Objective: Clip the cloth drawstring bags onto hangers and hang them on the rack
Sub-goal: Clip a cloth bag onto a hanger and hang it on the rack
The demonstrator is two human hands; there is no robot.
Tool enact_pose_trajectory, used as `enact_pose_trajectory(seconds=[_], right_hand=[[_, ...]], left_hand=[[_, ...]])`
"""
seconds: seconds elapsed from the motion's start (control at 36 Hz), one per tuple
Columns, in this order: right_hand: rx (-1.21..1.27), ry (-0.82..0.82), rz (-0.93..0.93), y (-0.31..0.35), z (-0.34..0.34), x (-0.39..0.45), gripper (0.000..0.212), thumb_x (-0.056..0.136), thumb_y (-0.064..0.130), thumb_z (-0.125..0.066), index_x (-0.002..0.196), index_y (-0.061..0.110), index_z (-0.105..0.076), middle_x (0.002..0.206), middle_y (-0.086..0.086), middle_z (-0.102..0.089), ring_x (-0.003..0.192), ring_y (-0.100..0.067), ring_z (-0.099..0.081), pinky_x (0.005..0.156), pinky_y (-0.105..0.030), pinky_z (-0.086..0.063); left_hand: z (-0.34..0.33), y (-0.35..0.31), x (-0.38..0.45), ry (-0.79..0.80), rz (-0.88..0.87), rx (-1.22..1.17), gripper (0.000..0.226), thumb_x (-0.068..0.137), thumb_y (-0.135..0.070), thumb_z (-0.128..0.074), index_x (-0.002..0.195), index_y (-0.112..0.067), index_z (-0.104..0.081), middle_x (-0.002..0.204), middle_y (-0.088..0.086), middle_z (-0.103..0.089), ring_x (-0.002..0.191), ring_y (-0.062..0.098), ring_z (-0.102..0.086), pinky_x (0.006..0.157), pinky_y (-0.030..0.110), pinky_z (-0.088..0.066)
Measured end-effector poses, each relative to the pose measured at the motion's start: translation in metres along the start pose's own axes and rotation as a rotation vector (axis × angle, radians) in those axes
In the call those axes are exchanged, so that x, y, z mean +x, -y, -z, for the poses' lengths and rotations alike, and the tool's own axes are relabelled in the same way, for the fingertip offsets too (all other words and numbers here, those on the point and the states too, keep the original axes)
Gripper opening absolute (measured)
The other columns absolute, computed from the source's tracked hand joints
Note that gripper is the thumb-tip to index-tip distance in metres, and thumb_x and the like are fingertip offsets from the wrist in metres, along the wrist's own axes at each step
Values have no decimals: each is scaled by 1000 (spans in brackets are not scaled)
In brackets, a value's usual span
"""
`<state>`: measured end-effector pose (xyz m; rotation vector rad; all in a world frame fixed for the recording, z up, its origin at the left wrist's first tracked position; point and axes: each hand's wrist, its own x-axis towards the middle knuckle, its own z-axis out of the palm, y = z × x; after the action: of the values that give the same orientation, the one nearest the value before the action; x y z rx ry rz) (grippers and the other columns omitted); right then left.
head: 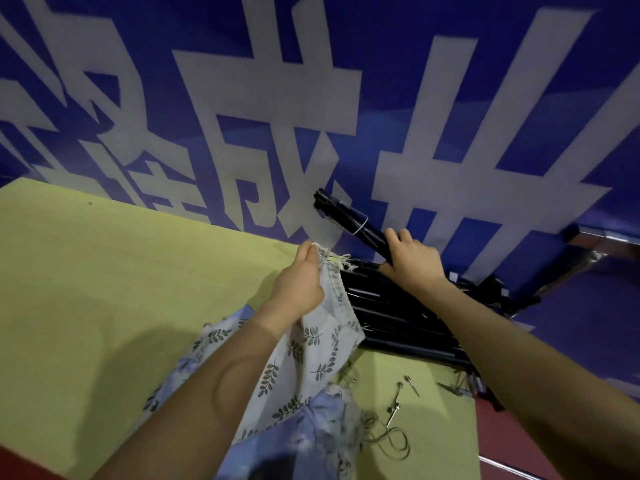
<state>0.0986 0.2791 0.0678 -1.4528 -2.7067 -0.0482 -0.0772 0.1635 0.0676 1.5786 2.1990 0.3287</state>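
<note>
Blue cloth bags point(311, 441) lie nearest on the yellow surface point(104, 289). Farther on, the left hand point(299, 284) pinches the leaf-print bag point(311, 344) by its frayed top. The right hand point(414, 263) grips a black hanger point(356, 221) above the pile of hangers point(398, 317); a tug might snag that pile.

Around our work: a yellow-green surface and a blue banner

We see the yellow-green surface point(104, 289) filling the left and lower frame, a blue banner point(398, 64) with large white characters across the top, a dark red floor strip point(512, 441) at lower right, and a metal bar point(595, 233) at the right edge.
</note>
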Motion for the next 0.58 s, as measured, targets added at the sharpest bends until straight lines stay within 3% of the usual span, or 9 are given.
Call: enact_pose_trajectory(seconds=[0.06,0.25,0.33,0.47,0.58], right_hand=[[44,-34,-12,1,8,-14,44,87,32,-57,121,12,-37,108,-10,-52,85,-32,-60,57,-34,-36],[215,-79,9,1,25,-63,45,85,38,-57,121,18,-38,109,-5,-57,91,-30,-61,65,-35,-44],[223,-77,37,1,30,-83,48,86,39,-57,125,19,-39,113,-4,-58,95,-30,-60,67,-33,-41],[219,-6,106,-1,32,-109,46,85,40,-56,125,21,-42,115,-4,-62,99,-30,-60,74,-37,-48],[134,84,135,0,31,-123,56,85,41,-56,136,22,-40,126,-5,-60,110,-29,-58,80,-36,-48]], left_hand=[[6,-3,-9,-15,8,-16,78,84,1,-51,150,-8,-9,159,-3,2,97,30,-62,79,42,-52],[16,-2,-33,-74,6,-74,82,85,1,-50,151,-11,-4,159,-6,6,99,29,-62,78,40,-53],[20,2,-44,-89,-23,-121,84,86,-3,-53,151,-10,0,159,-5,8,120,27,-52,91,37,-50],[29,6,-64,-105,-38,-184,91,84,-1,-59,152,-15,1,159,-11,10,127,20,-47,85,32,-52],[33,3,-81,-118,-42,-169,95,81,1,-61,152,-16,0,159,-13,10,127,18,-46,79,29,-51]])
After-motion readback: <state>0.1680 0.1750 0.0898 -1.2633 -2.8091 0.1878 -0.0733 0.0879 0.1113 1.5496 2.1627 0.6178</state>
